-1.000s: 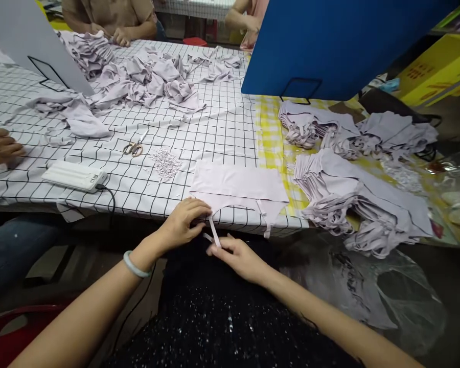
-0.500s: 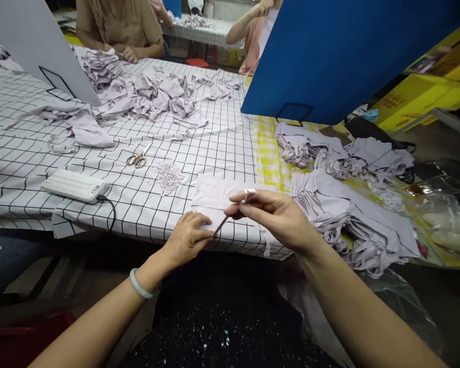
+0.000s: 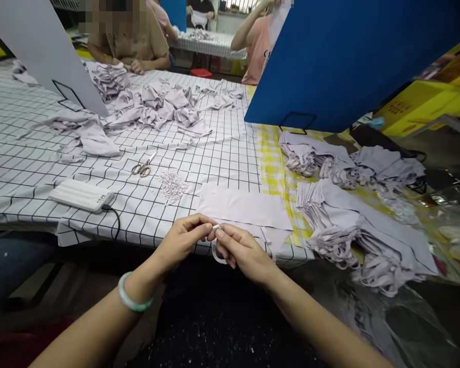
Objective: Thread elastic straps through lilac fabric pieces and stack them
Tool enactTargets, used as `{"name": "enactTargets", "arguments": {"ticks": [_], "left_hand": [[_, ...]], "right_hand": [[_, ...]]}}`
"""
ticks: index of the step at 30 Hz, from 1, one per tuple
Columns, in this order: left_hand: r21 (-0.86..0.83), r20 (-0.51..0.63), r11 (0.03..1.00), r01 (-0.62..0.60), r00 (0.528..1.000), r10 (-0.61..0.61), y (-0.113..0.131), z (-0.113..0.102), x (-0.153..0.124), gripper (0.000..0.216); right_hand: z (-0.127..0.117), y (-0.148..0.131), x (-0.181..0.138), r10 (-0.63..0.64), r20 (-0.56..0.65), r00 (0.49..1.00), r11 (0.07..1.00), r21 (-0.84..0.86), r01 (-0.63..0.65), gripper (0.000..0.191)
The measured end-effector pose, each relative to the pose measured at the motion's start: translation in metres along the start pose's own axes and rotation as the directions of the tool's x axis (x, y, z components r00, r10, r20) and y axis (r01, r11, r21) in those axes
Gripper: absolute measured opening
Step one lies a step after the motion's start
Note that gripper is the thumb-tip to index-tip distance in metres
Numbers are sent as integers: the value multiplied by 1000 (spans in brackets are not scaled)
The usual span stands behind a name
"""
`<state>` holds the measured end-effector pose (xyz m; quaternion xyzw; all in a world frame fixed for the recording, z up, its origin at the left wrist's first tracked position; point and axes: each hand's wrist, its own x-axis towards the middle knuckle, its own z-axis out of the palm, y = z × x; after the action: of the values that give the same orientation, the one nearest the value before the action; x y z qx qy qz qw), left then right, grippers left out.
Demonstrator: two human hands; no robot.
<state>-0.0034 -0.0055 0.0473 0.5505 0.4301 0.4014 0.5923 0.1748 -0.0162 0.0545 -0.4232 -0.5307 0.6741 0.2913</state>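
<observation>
My left hand (image 3: 186,237) and my right hand (image 3: 247,251) meet fingertip to fingertip at the table's front edge. Both are closed in a pinch on a narrow pale fabric strap (image 3: 218,254), which hangs in a loop below the fingers. A small white bit shows between the fingertips; what it is, I cannot make out. Just behind the hands a pale lilac fabric piece (image 3: 245,204) lies flat, with a narrow strap (image 3: 266,235) at its near side. Left of it is a pile of tiny pale pieces (image 3: 171,186), beside open-bladed scissors (image 3: 143,166).
A white power bank (image 3: 82,195) with a black cable lies at front left. Stacked fabric pieces (image 3: 341,214) fill the right side, and loose fabric (image 3: 164,105) is heaped farther back. A blue panel (image 3: 314,66) and a white panel (image 3: 49,51) stand upright. Other people sit beyond.
My right hand has come down and left to meet my left hand, which has lifted off the fabric. The strap, stretched between them before, now hangs in a loop. The view has tilted slightly.
</observation>
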Motion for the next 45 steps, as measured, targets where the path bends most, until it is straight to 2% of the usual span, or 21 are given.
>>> {"name": "enactTargets", "arguments": {"ticks": [5,9,15,19,23,25,27,29,31,33,34,36,38,41,45], "left_hand": [[18,16,999,34,999,-34,-9,7,-4,11],[10,64,994,113,992,-113,-12,8,-7,9],[15,251,959,283,927,-277,-10,1,0,20],[95,271,949,301,909,-316,-10,-1,1,15],[194,183,954,229,947,-264,-9,2,-3,11],[231,180,956,179,958,-223,-9,5,-4,11],[274,212,955,110,962,-172,-9,7,-2,12],[350,223,936,-24,973,-59,-12,9,8,12],[455,220,859,-235,964,147,-20,9,25,9],[573,267,701,-425,905,331,-33,8,47,14],[621,310,616,-484,874,374,-41,8,57,18],[690,393,488,-535,843,368,-56,8,76,20],[728,427,425,-539,840,334,-66,8,88,17],[722,405,455,-522,851,334,-70,6,96,19],[610,339,657,-444,895,290,-61,-1,101,17]], "right_hand": [[1,15,-9,32,-74,997,985,-167,-44,37],[0,19,-14,31,-108,994,963,-262,-59,41],[-4,21,-23,66,-9,998,946,-317,-65,33],[-4,20,-27,78,23,997,929,-364,-64,32],[0,25,-33,120,34,992,960,-259,-107,37],[1,30,-35,115,17,993,972,-209,-109,37],[1,33,-35,95,-33,995,979,-176,-99,35],[-3,35,-31,88,-121,989,989,-110,-101,35],[-10,35,-22,124,-216,968,992,9,-125,35],[-18,34,-11,197,-279,940,977,131,-166,34],[-21,33,-5,237,-298,925,966,177,-190,34],[-28,32,6,296,-328,897,946,232,-227,31],[-31,31,15,327,-346,879,935,254,-248,26],[-32,28,26,368,-333,868,920,267,-288,21],[-31,25,38,432,-322,842,894,277,-353,17]]}}
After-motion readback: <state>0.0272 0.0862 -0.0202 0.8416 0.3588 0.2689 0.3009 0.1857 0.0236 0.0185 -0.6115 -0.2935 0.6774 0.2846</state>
